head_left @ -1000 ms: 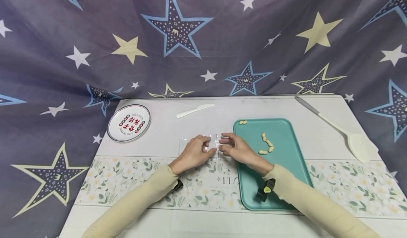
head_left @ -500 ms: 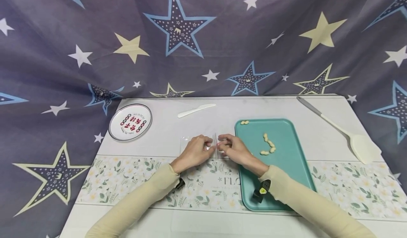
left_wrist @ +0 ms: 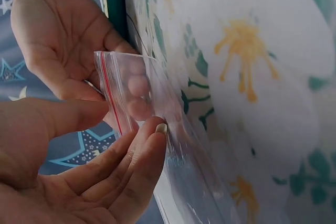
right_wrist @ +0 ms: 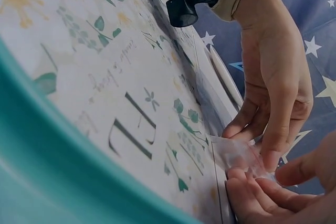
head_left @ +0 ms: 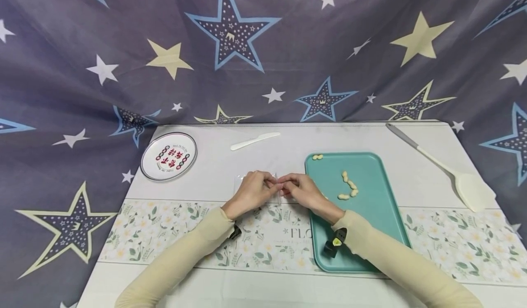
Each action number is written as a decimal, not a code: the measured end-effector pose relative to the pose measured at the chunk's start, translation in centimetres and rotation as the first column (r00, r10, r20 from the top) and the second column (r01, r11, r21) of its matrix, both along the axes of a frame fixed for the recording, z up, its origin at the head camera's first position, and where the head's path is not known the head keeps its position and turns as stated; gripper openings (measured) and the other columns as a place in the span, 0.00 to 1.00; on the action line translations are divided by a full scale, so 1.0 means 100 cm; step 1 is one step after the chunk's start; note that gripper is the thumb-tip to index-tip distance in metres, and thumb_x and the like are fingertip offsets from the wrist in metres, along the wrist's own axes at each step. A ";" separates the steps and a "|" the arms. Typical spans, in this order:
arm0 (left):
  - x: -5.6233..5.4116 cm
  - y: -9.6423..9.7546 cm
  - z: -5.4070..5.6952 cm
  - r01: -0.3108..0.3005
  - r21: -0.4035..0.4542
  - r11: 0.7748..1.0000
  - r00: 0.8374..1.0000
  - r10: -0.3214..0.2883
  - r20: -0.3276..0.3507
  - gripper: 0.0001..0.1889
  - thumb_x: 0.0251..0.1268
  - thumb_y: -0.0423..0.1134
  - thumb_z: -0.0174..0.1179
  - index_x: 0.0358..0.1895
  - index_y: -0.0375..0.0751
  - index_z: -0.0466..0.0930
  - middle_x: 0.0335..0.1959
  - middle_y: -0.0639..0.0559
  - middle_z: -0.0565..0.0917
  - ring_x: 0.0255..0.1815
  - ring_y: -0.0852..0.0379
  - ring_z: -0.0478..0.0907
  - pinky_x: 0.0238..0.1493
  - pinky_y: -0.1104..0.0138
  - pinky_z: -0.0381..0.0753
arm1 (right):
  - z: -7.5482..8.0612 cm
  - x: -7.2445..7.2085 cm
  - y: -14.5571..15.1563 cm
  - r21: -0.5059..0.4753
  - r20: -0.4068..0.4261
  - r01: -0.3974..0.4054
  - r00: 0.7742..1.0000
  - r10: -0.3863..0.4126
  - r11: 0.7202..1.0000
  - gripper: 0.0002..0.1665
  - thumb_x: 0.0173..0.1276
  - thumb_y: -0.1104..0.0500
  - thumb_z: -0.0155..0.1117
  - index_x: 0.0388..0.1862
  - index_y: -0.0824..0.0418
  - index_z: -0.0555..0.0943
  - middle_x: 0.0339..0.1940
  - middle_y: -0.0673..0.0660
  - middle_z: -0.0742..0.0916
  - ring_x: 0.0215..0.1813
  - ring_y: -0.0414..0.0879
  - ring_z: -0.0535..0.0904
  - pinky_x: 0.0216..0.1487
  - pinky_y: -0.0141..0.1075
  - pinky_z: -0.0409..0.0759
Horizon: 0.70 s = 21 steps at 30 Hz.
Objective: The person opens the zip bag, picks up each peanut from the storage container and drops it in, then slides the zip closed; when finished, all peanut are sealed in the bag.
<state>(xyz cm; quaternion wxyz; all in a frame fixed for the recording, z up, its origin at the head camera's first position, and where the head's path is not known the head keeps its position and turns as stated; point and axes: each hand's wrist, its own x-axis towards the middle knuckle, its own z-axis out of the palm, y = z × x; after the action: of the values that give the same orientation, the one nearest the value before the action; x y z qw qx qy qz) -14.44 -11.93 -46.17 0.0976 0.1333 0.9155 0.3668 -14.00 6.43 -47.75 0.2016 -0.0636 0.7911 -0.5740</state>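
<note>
- Head view: the teal tray (head_left: 370, 212) lies on the worktop (head_left: 214, 180). Just left of the tray is the clear zip bag (head_left: 272, 199), partly hidden under the hands. The left hand (head_left: 251, 191) and right hand (head_left: 306, 192) meet fingertip to fingertip at its zip edge, the right wrist above the tray.
- Inside the tray, a curved row of peanuts (head_left: 353, 191) lies near the middle and another peanut (head_left: 317, 157) in the far left corner. Well left of the tray is a printed plate (head_left: 169, 157); beyond the tray's left side, a white knife (head_left: 255, 141); to its right, a white spatula (head_left: 437, 163) with a grey handle end.
- Left wrist view: beside the tray's edge, the left grip is narrow, thumb and fingers on the bag at its red-lined zip. Right fingertips show through the film.
- Right wrist view: past the tray's rim, the right grip pinches the bag's edge between thumb and fingers, close against the left thumb.
</note>
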 end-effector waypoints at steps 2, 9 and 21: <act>0.000 0.001 0.000 -0.014 0.005 1.000 1.000 0.014 -0.002 0.10 0.70 0.42 0.70 0.41 0.37 0.91 0.32 0.49 0.93 0.28 0.62 0.87 0.35 0.69 0.85 | 0.000 -0.001 0.000 -0.010 0.006 0.005 1.000 -0.004 1.000 0.18 0.82 0.64 0.49 0.61 0.69 0.83 0.47 0.66 0.91 0.44 0.51 0.90 0.48 0.37 0.89; -0.001 0.001 0.001 -0.028 -0.005 1.000 1.000 0.028 -0.007 0.09 0.68 0.40 0.70 0.39 0.37 0.90 0.32 0.48 0.92 0.29 0.61 0.87 0.35 0.70 0.85 | -0.001 -0.003 -0.001 -0.075 0.058 0.031 0.998 -0.026 0.997 0.20 0.83 0.66 0.46 0.61 0.71 0.81 0.49 0.68 0.90 0.46 0.52 0.91 0.49 0.36 0.90; 0.000 -0.002 -0.002 0.020 0.014 1.000 1.000 -0.020 0.004 0.08 0.72 0.39 0.67 0.40 0.38 0.91 0.33 0.46 0.92 0.29 0.60 0.87 0.37 0.68 0.86 | -0.004 -0.004 -0.002 -0.067 0.079 0.061 0.995 -0.055 0.996 0.19 0.82 0.63 0.51 0.61 0.71 0.81 0.48 0.68 0.91 0.43 0.48 0.91 0.48 0.35 0.90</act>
<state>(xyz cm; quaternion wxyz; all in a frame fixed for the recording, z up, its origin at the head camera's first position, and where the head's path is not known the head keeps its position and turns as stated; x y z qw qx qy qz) -14.43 -12.13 -46.35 0.1021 0.1422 0.9115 0.3723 -14.37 6.24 -48.15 0.2130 -0.0254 0.7639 -0.6086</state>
